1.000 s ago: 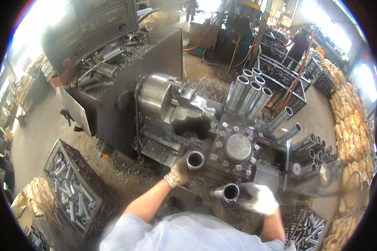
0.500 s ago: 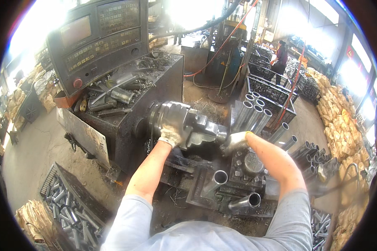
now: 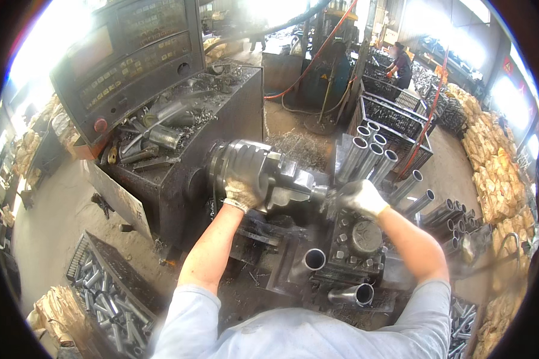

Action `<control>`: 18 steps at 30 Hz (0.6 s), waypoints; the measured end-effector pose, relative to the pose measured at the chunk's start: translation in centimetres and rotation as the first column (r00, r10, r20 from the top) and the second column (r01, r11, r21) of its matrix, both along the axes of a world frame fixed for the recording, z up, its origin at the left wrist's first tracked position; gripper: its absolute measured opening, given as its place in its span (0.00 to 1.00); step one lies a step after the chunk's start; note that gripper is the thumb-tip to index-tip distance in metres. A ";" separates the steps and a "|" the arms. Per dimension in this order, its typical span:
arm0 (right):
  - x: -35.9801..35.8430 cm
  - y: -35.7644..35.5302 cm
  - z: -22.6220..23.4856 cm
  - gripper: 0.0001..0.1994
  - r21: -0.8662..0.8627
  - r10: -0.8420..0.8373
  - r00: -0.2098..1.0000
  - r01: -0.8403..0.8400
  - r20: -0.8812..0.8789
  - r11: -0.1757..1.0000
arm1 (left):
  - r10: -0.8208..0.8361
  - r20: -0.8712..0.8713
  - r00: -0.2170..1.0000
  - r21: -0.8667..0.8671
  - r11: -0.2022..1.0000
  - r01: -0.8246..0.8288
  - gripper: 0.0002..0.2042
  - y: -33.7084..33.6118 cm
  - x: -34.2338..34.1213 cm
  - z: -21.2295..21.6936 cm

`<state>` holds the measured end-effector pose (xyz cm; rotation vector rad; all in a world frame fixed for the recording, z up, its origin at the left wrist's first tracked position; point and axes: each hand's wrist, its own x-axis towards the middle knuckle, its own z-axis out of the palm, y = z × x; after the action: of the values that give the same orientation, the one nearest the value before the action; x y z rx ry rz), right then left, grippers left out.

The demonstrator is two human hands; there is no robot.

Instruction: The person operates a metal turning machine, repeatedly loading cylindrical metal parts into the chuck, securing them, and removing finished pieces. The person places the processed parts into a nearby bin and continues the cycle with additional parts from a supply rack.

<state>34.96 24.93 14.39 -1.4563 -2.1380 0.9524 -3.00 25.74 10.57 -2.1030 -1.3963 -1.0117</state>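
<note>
My left hand (image 3: 242, 193), in a pale work glove, is curled against the near side of the metal lathe chuck (image 3: 244, 163); its fingertips are partly hidden. A stepped metal piece (image 3: 296, 180) extends right from the chuck. Just past that piece's right end is my gloved right hand (image 3: 366, 198), above the dark tool post (image 3: 365, 237). Its fingers are smeared by motion, so whether they hold anything is unclear. Nearer to me, one metal tube (image 3: 314, 259) stands upright and another tube (image 3: 354, 294) lies tilted beside the tool post.
Several metal tubes (image 3: 370, 157) stand beyond my right hand. To the left, a control panel (image 3: 132, 57) rises behind the scrap-strewn machine housing (image 3: 233, 107). A crate (image 3: 102, 257) of short tubes sits lower left. Black crates (image 3: 395, 119) and a co-worker (image 3: 403, 66) are farther back.
My right hand has moved right, away from the end of the metal piece and over the tool post. My left hand stays at the chuck. The view has shifted slightly.
</note>
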 end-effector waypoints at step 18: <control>-8.2 9.3 5.5 0.23 0.107 -0.002 0.783 -0.082 0.622 0.991 | 0.062 -0.076 0.995 -0.013 0.998 -0.063 0.37 0.4 0.0 -1.1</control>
<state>26.78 34.19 19.87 -1.8480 -2.6267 0.3379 -3.02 26.13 9.45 -2.0726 -1.4278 -0.8908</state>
